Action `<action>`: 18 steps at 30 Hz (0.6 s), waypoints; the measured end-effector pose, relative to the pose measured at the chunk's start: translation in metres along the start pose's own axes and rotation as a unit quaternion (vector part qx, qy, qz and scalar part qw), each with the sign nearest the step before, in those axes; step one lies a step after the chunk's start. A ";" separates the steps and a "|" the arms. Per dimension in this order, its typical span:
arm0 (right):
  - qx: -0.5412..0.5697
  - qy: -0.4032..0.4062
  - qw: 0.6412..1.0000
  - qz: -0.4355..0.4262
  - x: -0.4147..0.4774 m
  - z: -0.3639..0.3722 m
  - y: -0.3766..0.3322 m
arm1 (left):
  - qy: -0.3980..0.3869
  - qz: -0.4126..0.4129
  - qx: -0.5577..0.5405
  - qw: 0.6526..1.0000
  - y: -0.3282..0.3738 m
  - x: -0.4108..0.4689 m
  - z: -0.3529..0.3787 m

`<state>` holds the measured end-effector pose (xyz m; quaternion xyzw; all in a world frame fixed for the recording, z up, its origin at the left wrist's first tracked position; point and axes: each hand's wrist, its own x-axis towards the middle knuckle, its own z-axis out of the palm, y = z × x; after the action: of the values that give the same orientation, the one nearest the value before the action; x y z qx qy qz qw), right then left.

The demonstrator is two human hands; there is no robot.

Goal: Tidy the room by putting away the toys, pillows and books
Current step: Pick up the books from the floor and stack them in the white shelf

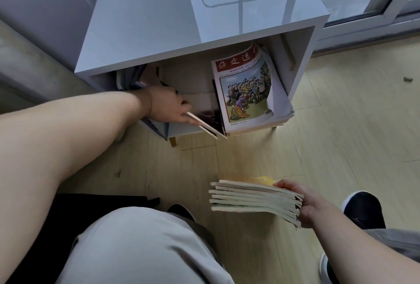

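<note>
Head cam, only view there is: left hand (169, 105) is inside the white cabinet (200, 49), thumb and fingers closed on a couple of thin books (205, 125) standing at the shelf's front edge, just beside the cartoon-cover magazine (245, 92) leaning in there. Right hand (305, 205) grips a stack of books (250, 199) above the floor, not shelved yet. So books look partly done; no toys or pillows in view.

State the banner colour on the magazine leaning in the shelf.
Red, with pale characters, atop the magazine; head view.
</note>
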<state>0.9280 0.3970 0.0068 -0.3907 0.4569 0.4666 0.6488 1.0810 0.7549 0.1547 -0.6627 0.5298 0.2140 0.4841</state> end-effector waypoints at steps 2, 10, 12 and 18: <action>-0.001 0.001 1.000 -0.001 0.000 0.000 -0.001 | 0.009 0.008 0.013 1.000 0.001 0.002 0.001; 0.006 0.008 1.000 0.010 -0.001 0.001 0.000 | -0.031 -0.041 0.027 0.998 0.020 -0.005 -0.009; 0.008 0.009 1.000 0.011 -0.001 0.001 0.001 | -0.044 -0.050 0.041 0.997 0.020 -0.006 -0.014; 0.011 0.006 1.000 0.010 -0.002 0.002 0.004 | -0.095 -0.110 0.054 0.988 0.023 -0.013 -0.019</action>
<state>0.9241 0.3993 0.0086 -0.3820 0.4698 0.4657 0.6454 1.0507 0.7458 0.1641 -0.6666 0.4163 0.1924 0.5876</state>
